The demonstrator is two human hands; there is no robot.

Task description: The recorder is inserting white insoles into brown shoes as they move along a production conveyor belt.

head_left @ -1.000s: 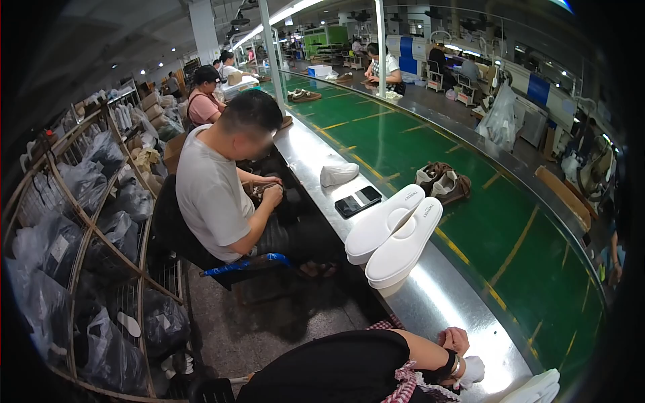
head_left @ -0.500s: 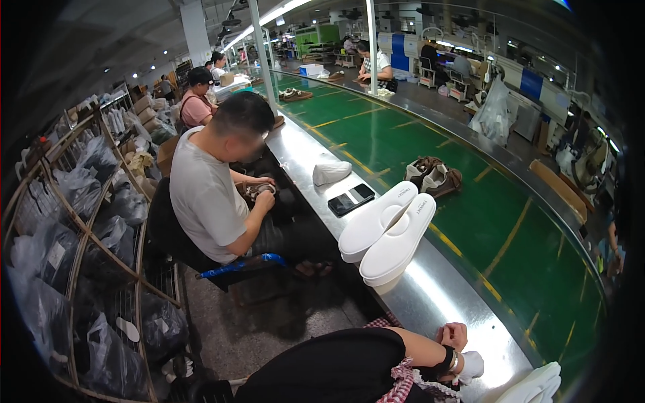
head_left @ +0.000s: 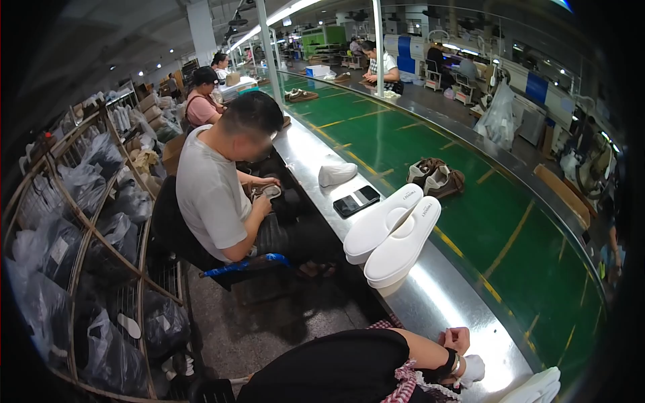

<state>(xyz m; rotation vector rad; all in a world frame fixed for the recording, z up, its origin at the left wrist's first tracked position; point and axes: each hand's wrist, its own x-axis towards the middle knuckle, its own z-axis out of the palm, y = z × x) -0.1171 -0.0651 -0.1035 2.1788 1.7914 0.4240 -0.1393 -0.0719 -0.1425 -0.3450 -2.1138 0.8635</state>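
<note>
Working at the shiny surface, the left hand at 5 o'clock curls its fingers beside a white piece. I cannot tell if it grips. The right hand is hidden. A firmer hold seems needed next. Two white soles lie farther off, at 11 o'clock from the hand.

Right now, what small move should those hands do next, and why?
Probably turn the small white piece for a firmer hold: the hands are bunched on it at the edge of the steel bench, and it is mostly hidden.
</note>
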